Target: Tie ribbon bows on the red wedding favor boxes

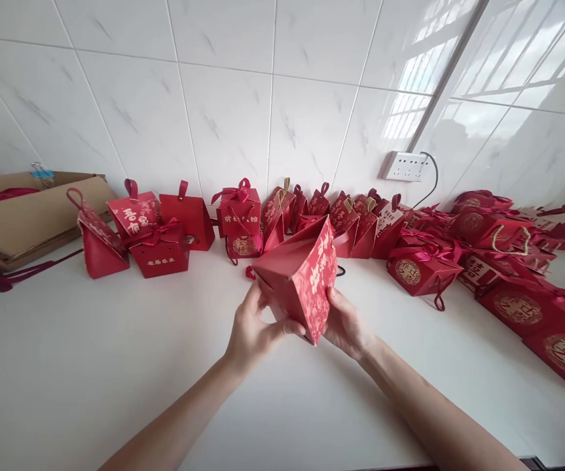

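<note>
A red paper gift box (314,278) with pale gold characters on its patterned face is held up over the white table, tilted so one corner points down. My left hand (257,330) grips it from the left, with the thumb along its lower edge. On the other side, my right hand (348,324) holds its right side, the thumb against the printed face and the other fingers partly hidden behind. Just beyond it stands a row of finished-looking red boxes, among them a patterned one with a loop (344,226) and one with a bow and twisted cord (240,212).
Left of the row sit a triangular red box (100,239) and a bowed box (159,252). An open cardboard box (27,222) with a blue binder clip lies at far left. Many red gift boxes (518,307) crowd the right. A power strip (404,166) hangs on the tiled wall.
</note>
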A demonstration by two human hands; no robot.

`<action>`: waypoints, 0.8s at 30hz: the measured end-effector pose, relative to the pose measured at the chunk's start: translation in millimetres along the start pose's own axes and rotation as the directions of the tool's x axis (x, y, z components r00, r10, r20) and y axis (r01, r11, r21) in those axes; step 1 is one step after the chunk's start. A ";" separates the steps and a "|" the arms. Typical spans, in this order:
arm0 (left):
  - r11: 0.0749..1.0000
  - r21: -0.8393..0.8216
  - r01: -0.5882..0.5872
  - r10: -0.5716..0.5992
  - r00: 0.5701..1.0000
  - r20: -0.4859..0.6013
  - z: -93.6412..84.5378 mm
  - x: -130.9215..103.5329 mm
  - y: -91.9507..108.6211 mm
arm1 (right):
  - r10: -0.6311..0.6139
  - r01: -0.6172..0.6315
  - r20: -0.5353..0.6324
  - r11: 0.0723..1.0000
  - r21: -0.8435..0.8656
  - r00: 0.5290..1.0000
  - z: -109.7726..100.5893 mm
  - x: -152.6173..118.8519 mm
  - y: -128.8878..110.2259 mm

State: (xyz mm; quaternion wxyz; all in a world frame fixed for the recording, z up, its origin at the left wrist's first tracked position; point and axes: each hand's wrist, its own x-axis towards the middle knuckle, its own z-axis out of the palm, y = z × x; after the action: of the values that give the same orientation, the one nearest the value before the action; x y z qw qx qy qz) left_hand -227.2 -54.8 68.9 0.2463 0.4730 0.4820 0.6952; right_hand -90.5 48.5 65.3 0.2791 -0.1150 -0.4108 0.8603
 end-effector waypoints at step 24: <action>0.802 -0.416 0.430 -0.407 0.901 0.147 -4.4 15.2 7.3 | -0.428 0.375 -0.056 0.840 -0.393 0.902 6.3 -3.5 10.6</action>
State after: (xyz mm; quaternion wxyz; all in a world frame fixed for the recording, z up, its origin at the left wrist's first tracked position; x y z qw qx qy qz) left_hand -236.9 -47.6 81.5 0.5055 0.3044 0.3992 0.7017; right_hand -94.3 37.0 61.1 0.4549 -0.1379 -0.5605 0.6781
